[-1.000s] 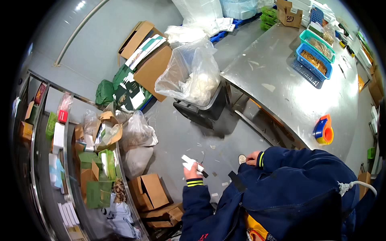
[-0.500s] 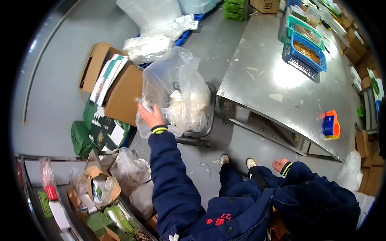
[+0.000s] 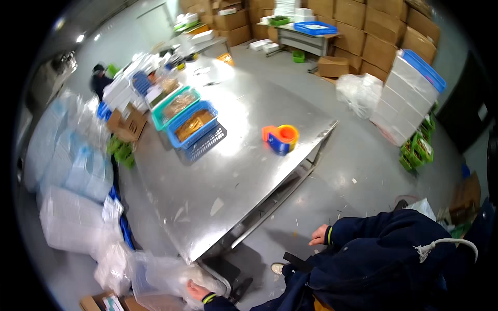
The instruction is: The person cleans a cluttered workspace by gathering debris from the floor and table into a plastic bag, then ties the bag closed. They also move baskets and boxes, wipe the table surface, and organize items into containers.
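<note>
The left hand [image 3: 196, 290] reaches down at the near left edge and rests on a clear plastic bag [image 3: 155, 274] that stands on the floor just beside the near corner of the steel table [image 3: 233, 171]; its fingers curl onto the plastic, though how tightly they close cannot be told. The right hand [image 3: 319, 236] hangs loose and half open near the dark jacket, holding nothing. On the table sit a blue basket [image 3: 194, 124] and a green basket [image 3: 174, 103] side by side at the far left, and an orange and blue tape dispenser [image 3: 281, 139] toward the right. Cardboard boxes [image 3: 363, 26] line the far wall.
</note>
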`<act>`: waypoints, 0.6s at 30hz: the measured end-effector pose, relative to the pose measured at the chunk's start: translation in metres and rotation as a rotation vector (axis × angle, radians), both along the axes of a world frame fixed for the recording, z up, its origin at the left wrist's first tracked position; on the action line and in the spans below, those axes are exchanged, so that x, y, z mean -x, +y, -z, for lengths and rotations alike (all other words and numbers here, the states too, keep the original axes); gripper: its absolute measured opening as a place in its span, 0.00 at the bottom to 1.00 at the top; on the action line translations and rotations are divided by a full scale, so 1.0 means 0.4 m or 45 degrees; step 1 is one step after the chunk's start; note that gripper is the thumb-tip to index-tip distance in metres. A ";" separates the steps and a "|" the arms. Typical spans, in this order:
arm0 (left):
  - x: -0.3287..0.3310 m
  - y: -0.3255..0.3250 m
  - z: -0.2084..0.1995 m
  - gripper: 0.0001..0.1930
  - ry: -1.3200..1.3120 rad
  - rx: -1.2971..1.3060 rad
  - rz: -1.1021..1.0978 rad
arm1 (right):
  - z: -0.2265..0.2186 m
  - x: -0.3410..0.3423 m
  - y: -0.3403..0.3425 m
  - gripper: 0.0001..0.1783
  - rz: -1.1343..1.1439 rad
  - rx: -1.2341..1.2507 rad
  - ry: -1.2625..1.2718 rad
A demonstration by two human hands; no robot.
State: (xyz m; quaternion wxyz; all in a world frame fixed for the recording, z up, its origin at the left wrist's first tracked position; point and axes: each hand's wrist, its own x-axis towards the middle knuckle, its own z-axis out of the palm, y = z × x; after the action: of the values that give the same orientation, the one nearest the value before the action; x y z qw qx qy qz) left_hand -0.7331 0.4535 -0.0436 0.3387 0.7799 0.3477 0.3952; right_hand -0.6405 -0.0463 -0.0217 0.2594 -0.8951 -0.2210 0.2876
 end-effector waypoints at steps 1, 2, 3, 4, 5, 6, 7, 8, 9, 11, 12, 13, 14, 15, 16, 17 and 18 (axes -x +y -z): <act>-0.076 -0.093 -0.013 0.12 -0.053 0.081 0.136 | 0.014 0.004 -0.063 0.23 0.064 -0.005 -0.152; -0.132 -0.177 0.000 0.11 0.075 -0.030 0.299 | 0.006 0.014 -0.124 0.24 0.201 -0.106 -0.188; -0.197 -0.308 -0.010 0.10 0.021 0.003 0.442 | 0.006 0.031 -0.198 0.23 0.348 -0.120 -0.176; -0.259 -0.478 -0.066 0.09 0.060 0.231 0.637 | 0.013 0.059 -0.289 0.22 0.460 -0.102 -0.156; -0.303 -0.583 -0.067 0.09 0.085 -0.011 0.860 | 0.020 0.076 -0.366 0.22 0.541 -0.108 -0.142; -0.341 -0.721 -0.075 0.09 0.101 0.413 0.934 | 0.031 0.097 -0.452 0.21 0.619 -0.197 -0.142; -0.385 -0.833 -0.073 0.09 0.177 0.341 1.076 | 0.035 0.105 -0.526 0.21 0.692 -0.292 -0.149; -0.405 -0.916 -0.037 0.11 0.105 0.287 1.271 | -0.020 0.110 -0.576 0.21 0.741 -0.192 -0.095; -0.424 -1.029 -0.073 0.14 0.566 0.755 1.361 | -0.023 0.134 -0.653 0.21 0.805 -0.153 -0.055; -0.460 -1.229 -0.081 0.17 0.719 0.902 1.528 | -0.046 0.157 -0.804 0.21 0.802 -0.035 0.102; -0.467 -1.308 -0.097 0.18 0.798 0.905 1.569 | -0.096 0.166 -0.847 0.21 0.877 -0.119 0.157; -0.481 -1.376 -0.115 0.18 0.877 0.909 1.605 | -0.126 0.166 -0.885 0.20 0.864 -0.193 0.131; -0.491 -1.433 -0.117 0.19 0.912 0.830 1.684 | -0.167 0.168 -0.923 0.17 0.887 -0.320 0.168; -0.512 -1.474 -0.104 0.20 0.940 0.746 1.745 | -0.211 0.146 -0.949 0.14 0.891 -0.457 0.205; -0.552 -1.477 -0.067 0.22 0.900 0.499 1.776 | -0.264 0.109 -0.951 0.13 0.843 -0.836 0.192; -0.578 -1.513 -0.079 0.23 0.941 0.513 1.779 | -0.310 0.080 -0.962 0.13 0.816 -1.196 0.179; -0.617 -1.485 -0.041 0.24 0.914 0.395 1.749 | -0.352 0.037 -0.946 0.13 0.735 -1.431 0.300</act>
State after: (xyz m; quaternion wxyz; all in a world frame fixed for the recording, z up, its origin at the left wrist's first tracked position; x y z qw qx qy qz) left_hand -0.4863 -0.1404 -0.0271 0.4790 0.8437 -0.0725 -0.2312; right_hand -0.6553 -0.4249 0.1192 0.7784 -0.6085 -0.0584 0.1429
